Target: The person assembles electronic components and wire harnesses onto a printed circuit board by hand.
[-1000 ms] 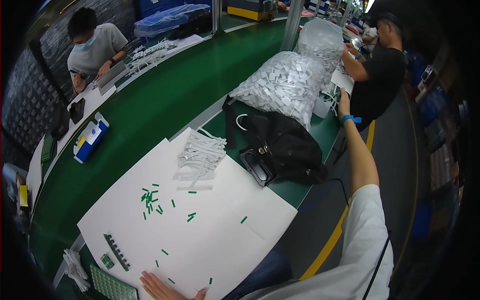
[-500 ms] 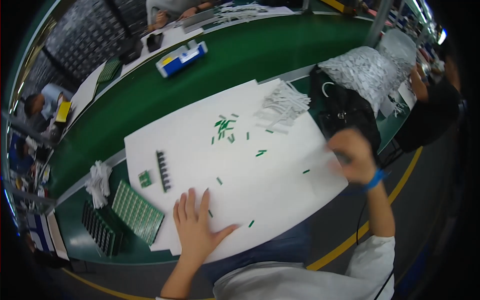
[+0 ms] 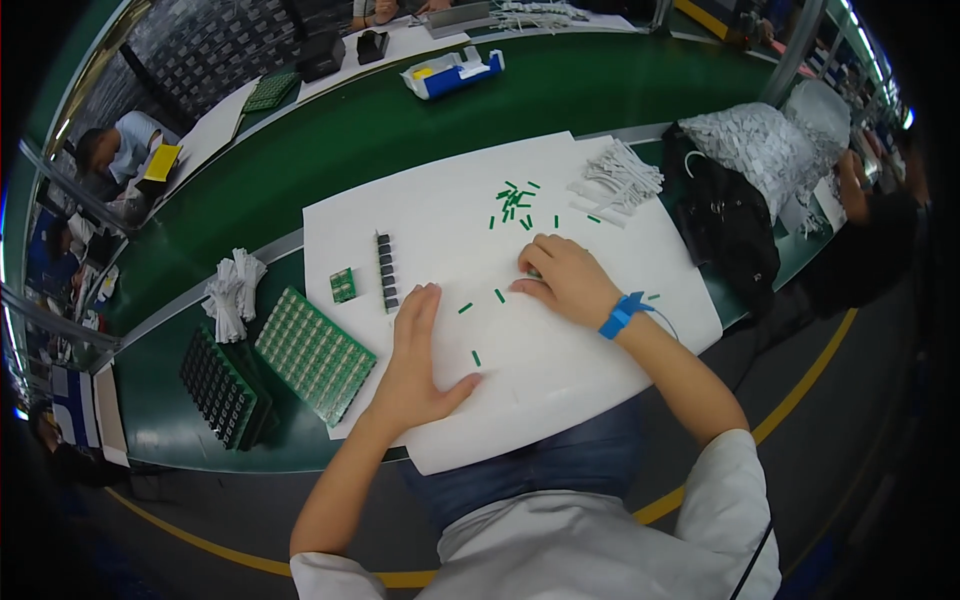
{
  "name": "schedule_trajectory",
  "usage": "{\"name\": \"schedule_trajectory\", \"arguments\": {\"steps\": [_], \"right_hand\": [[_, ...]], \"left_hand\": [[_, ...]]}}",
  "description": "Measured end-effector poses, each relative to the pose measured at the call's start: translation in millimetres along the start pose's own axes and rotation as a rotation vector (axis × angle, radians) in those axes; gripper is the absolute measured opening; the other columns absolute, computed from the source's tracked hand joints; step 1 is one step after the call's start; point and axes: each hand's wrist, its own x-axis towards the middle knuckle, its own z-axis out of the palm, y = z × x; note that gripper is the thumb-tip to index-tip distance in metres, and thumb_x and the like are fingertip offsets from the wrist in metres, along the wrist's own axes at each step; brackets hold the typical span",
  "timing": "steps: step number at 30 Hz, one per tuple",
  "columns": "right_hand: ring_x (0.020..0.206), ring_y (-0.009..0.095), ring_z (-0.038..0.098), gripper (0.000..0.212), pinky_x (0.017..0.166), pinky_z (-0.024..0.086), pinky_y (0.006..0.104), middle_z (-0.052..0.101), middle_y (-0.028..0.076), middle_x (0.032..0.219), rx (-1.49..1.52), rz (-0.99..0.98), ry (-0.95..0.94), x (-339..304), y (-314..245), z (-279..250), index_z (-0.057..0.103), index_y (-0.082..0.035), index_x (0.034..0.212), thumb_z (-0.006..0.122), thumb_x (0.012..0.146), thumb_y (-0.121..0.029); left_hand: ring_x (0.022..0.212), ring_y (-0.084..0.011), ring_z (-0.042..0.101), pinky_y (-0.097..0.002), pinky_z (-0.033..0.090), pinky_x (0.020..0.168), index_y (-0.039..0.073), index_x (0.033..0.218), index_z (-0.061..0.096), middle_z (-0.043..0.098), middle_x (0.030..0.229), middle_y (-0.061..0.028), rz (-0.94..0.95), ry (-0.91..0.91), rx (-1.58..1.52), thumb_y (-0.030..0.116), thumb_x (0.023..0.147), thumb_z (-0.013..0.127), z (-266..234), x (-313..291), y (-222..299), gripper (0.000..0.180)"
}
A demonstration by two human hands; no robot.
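Observation:
My left hand (image 3: pixel 408 365) rests edge-down on the white sheet (image 3: pixel 590 370), empty, its fingers stretched out and thumb apart. Toward the sheet's middle, my right hand (image 3: pixel 570 280), with a blue wrist strap, curls its fingers and thumb round a small green strip (image 3: pixel 534 272) that partly shows between them. Loose green strips lie near both hands, including one by the left thumb (image 3: pixel 476 358). Farther off is a scattered cluster of green strips (image 3: pixel 515 202). A row of black parts on a narrow strip (image 3: pixel 387 272) and a small green circuit board (image 3: pixel 343 286) lie beyond my left hand.
Left of the sheet sit a green circuit-board panel (image 3: pixel 315 355), stacked boards with black parts (image 3: pixel 222 388) and a white bundle (image 3: pixel 235 293). White strips (image 3: pixel 622 178) lie at the far right, beside a black bag (image 3: pixel 730 220). A blue box (image 3: pixel 455 74) stands across the green surface.
My right hand has come from the sheet's right edge to its middle, its fingers now closed round a green strip. My left hand's fingers have drawn closer together. The whole view has shifted.

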Motion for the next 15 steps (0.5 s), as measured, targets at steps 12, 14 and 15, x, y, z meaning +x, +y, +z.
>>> {"name": "schedule_trajectory", "arguments": {"steps": [12, 14, 15], "right_hand": [[0.134, 0.043, 0.043, 0.079, 0.114, 0.033, 0.0524, 0.045, 0.023, 0.148, -0.204, -0.006, 0.410, 60, 0, 36, 0.046, -0.005, 0.145, 0.081, 0.080, -0.035], [0.132, 0.043, 0.045, 0.073, 0.113, 0.035, 0.0493, 0.047, 0.022, 0.146, -0.267, 0.036, 0.490, 65, 15, 12, 0.047, -0.002, 0.143, 0.080, 0.083, -0.027], [0.132, 0.042, 0.045, 0.067, 0.112, 0.037, 0.0472, 0.048, 0.022, 0.145, -0.169, -0.012, 0.494, 63, 12, 5, 0.048, -0.002, 0.142, 0.078, 0.085, -0.022]], "left_hand": [[0.116, -0.0395, 0.054, -0.0506, 0.044, 0.101, 0.004, 0.134, 0.053, 0.052, 0.125, -0.0190, 0.295, 0.259, 0.082, 0.025, 0.073, 0.081, 5, -15, -9, 0.070], [0.109, -0.0343, 0.056, -0.0473, 0.046, 0.095, 0.006, 0.122, 0.063, 0.056, 0.115, -0.0141, 0.305, 0.138, 0.133, 0.019, 0.074, 0.080, 7, -13, -5, 0.053], [0.101, -0.0302, 0.059, -0.0436, 0.046, 0.088, 0.008, 0.110, 0.068, 0.058, 0.104, -0.0098, 0.273, 0.154, 0.127, 0.013, 0.075, 0.078, 8, -8, -1, 0.037]]}}
